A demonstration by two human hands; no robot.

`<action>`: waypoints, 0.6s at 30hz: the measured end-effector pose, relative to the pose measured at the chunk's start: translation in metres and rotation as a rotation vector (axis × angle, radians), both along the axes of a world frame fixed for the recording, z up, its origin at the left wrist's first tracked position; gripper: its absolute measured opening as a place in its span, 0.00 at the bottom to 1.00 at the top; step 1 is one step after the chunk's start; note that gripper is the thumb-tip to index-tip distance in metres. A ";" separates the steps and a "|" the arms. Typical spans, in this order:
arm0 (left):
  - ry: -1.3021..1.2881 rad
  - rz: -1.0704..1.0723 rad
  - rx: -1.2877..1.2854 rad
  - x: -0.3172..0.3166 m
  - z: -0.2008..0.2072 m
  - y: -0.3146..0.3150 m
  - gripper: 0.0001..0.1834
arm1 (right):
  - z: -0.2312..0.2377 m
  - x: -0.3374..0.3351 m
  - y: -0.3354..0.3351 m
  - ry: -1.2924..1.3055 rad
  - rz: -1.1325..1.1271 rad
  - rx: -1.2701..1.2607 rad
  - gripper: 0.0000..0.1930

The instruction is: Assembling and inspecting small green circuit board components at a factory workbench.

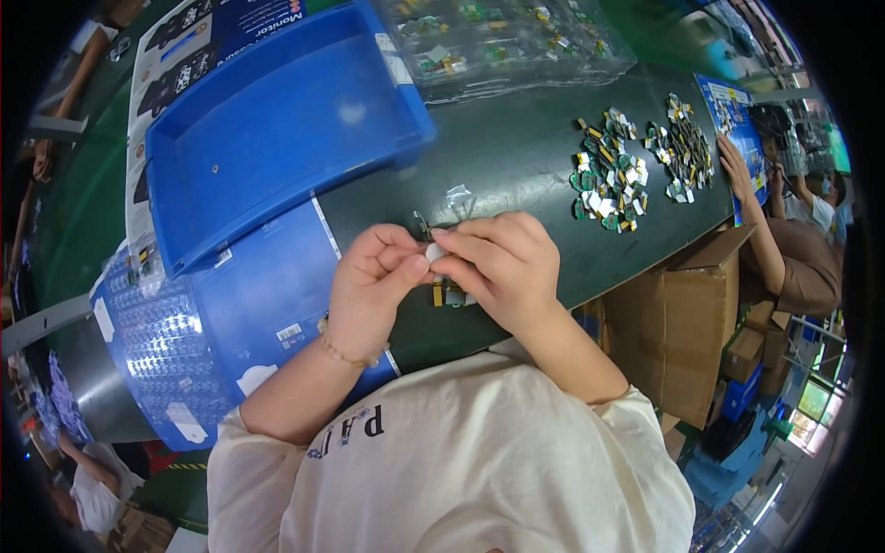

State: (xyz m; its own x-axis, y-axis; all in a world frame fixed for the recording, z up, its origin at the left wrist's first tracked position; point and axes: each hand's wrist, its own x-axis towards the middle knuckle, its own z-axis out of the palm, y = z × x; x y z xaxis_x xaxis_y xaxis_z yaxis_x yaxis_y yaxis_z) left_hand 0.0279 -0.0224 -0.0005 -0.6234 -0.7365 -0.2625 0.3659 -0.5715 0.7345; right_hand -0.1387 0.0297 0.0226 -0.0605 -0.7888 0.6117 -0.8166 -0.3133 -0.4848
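Note:
Close in front of my body, my left hand (376, 269) and my right hand (505, 267) meet fingertip to fingertip. Pinched between them is a small white piece (435, 252), perhaps a label or part of a little circuit board; the fingers cover much of it. A thin part of it or of another small item juts up above the fingertips. Just under my hands lie a few small parts (439, 295), gold and white, partly hidden. A scrap of clear film (457, 194) rests on the dark green table (498, 138) beyond my fingers.
A blue tray (277, 111) stands at the left on printed blue sheets (267, 276). Clear plastic trays (507, 41) of small boards lie at the back. Two heaps of small circuit boards (608, 175) are on the right. Beside the table's right edge stands a cardboard box (673, 323); a co-worker's hand (735, 166) is beyond.

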 end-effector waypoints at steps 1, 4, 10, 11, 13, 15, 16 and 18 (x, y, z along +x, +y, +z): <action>0.000 -0.001 0.000 0.000 0.000 0.000 0.14 | -0.001 -0.001 -0.001 0.009 -0.002 -0.024 0.15; -0.023 0.016 -0.050 0.000 0.004 -0.001 0.13 | -0.004 0.003 -0.001 0.060 -0.014 -0.046 0.13; -0.106 -0.011 -0.075 0.000 0.003 -0.001 0.10 | -0.007 0.005 0.000 0.007 -0.025 -0.020 0.12; -0.078 -0.001 -0.089 -0.001 0.003 -0.001 0.10 | -0.007 0.005 0.000 0.006 -0.023 -0.020 0.12; -0.050 0.007 -0.105 0.000 0.001 -0.001 0.10 | -0.006 0.006 0.000 -0.099 -0.001 0.081 0.11; -0.047 0.003 -0.097 0.001 0.000 -0.002 0.09 | -0.005 0.005 -0.002 -0.118 0.009 0.075 0.10; -0.047 0.000 -0.099 0.000 0.001 -0.001 0.09 | -0.004 0.005 -0.003 -0.134 0.021 0.072 0.10; -0.001 0.010 -0.086 -0.001 0.002 0.000 0.09 | -0.006 0.003 0.000 -0.119 0.041 0.048 0.10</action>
